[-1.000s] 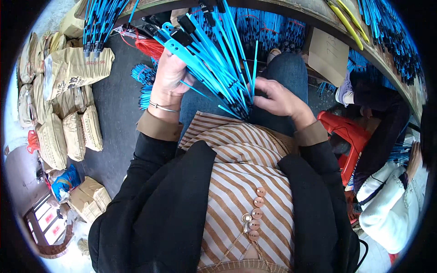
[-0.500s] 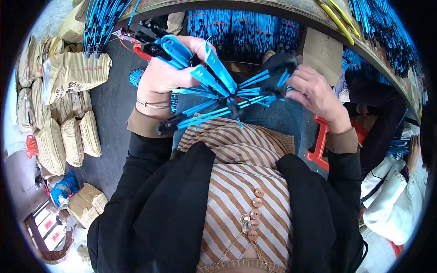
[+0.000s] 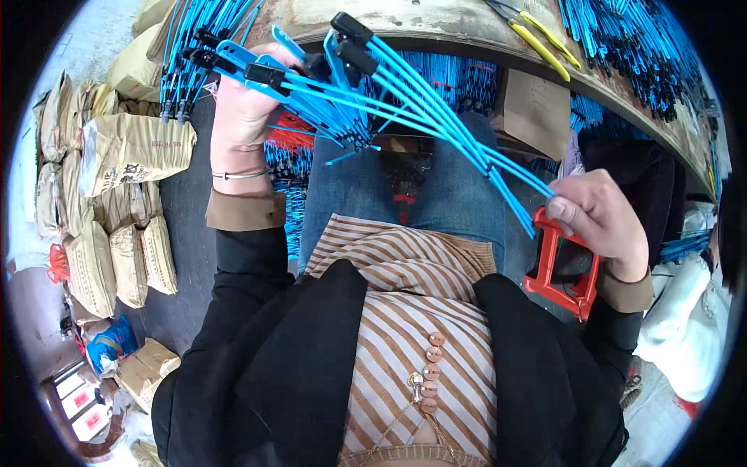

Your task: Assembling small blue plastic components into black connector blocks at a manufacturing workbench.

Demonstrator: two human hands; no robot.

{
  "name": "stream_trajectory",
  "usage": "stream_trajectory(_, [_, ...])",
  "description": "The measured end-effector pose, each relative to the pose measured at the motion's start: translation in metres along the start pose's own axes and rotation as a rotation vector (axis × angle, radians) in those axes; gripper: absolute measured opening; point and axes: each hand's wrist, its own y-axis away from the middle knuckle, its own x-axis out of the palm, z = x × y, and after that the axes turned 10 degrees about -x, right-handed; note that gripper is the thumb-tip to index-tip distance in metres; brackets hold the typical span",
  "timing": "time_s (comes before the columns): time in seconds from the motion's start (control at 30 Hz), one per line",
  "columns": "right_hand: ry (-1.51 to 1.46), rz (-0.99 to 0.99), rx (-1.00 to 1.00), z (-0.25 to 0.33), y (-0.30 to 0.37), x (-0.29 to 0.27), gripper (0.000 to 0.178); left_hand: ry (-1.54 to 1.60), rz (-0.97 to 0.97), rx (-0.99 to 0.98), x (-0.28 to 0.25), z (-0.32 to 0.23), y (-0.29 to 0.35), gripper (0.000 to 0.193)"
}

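My left hand (image 3: 245, 113), raised at the upper left, is closed round a bunch of blue plastic strips (image 3: 334, 117) with black clip-like ends. Several longer blue rods (image 3: 436, 113), also with black ends, cross from that hand down to the right. At their lower right end, my right hand (image 3: 607, 214) pinches a blue rod tip between thumb and fingers. One or two other rod tips hang free beside it. The palm side of my left hand is hidden by the strips.
A curved worktable edge (image 3: 436, 29) runs along the top, with yellow-handled pliers (image 3: 545, 53) and piles of blue rods (image 3: 634, 58). Below it is a cardboard piece (image 3: 535, 113). A red plastic frame (image 3: 548, 268) is by my right wrist; paper sacks (image 3: 89, 261) are stacked left.
My right hand has moved right and down, away from the bunch, drawing the long rods out straight. My left hand has shifted slightly up and left with the strips.
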Motion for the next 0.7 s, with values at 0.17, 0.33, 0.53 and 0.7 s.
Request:
stream_trajectory(0.17, [0.423, -0.256, -0.224, -0.045, -0.018, 0.061, 0.063, 0.26, -0.011, -0.076, 0.019, 0.007, 0.0, 0.023])
stream_trajectory(0.33, [0.149, -0.575, -0.242, -0.063, -0.053, 0.063, 0.106, 0.14, 0.109, -0.03, 0.027, 0.014, 0.004, 0.021])
stream_trajectory(0.53, [0.239, -0.706, -0.647, -0.043, -0.11, 0.076, 0.146, 0.031, 0.283, 0.006, 0.038, 0.023, -0.006, 0.02])
stream_trajectory(0.7, [-0.347, -0.569, -0.705, -0.038, -0.152, 0.069, 0.134, -0.045, 0.447, 0.035, 0.052, 0.007, -0.042, 0.022])
